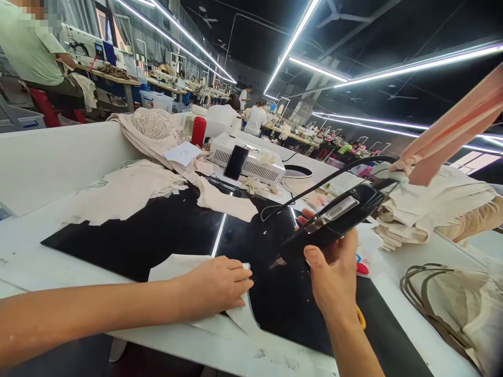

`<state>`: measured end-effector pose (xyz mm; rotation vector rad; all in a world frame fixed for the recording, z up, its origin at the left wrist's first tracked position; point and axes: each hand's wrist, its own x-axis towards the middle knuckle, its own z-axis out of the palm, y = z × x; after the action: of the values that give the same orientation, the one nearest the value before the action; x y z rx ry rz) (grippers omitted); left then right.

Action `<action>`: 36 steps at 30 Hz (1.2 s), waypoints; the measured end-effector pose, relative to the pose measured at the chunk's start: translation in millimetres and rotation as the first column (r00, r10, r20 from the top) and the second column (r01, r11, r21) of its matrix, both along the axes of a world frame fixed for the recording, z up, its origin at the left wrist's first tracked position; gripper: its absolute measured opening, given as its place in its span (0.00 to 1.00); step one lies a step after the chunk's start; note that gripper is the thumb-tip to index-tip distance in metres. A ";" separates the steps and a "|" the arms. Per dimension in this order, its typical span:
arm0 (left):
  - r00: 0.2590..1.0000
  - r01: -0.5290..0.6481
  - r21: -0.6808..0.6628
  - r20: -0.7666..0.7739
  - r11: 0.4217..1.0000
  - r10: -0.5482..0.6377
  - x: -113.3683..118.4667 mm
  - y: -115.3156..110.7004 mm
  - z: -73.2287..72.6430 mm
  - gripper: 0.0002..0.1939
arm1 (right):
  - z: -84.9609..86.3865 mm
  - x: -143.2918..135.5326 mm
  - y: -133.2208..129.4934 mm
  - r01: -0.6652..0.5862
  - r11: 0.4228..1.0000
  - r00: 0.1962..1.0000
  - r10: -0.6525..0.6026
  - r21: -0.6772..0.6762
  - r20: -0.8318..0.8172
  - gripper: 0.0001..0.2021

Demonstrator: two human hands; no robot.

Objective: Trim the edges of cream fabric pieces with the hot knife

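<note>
My left hand (214, 285) lies flat, fingers together, pressing a white fabric piece (176, 268) onto a glossy black mat (157, 235) on the white table (23, 262). My right hand (334, 269) grips a black corded hand tool (334, 222) with a metal plate on top. Its pointed tip (275, 262) hovers just right of my left fingertips, a little above the mat. The tool's black cable (314, 186) arcs up and back to the left.
Cream fabric pieces (129, 193) lie at the mat's far left. A stack of cut pieces (412, 214) sits at right, under a pink strap (451, 131). A white box unit (251, 159) has a phone (236, 162) leaning on it, beside a red bottle (198, 131). Other workers sit at sewing stations behind.
</note>
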<state>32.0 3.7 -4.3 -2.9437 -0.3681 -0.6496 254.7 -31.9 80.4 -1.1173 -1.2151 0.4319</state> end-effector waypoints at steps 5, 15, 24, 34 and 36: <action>1.000 -0.003 0.000 0.027 1.000 0.003 1.7 -1.0 -11.5 0.17 | 3.8 -35.7 23.3 0.130 0.977 0.987 -0.111 0.171 -0.117 0.17; 0.988 -0.033 0.021 0.154 0.999 0.030 5.7 -4.3 -24.9 0.17 | -13.7 -48.6 45.2 0.056 0.970 0.961 0.012 0.237 -0.275 0.20; 0.979 -0.052 0.024 0.198 0.998 0.046 6.2 -6.9 -19.9 0.16 | -13.2 -51.5 44.0 -0.003 0.972 0.939 0.083 0.233 -0.333 0.20; 0.989 -0.059 -0.024 0.137 0.998 0.061 5.9 -7.8 -19.2 0.13 | -11.3 -50.8 41.2 -0.010 0.974 0.940 0.087 0.228 -0.331 0.19; 0.989 -0.061 -0.031 0.135 0.998 0.065 5.7 -7.7 -19.1 0.12 | -12.4 -51.2 40.8 -0.013 0.973 0.939 0.092 0.231 -0.332 0.20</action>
<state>37.7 -4.0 -23.4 -2.9076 -0.4837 -0.8451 203.4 8.9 68.0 -0.7773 -0.9615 0.4928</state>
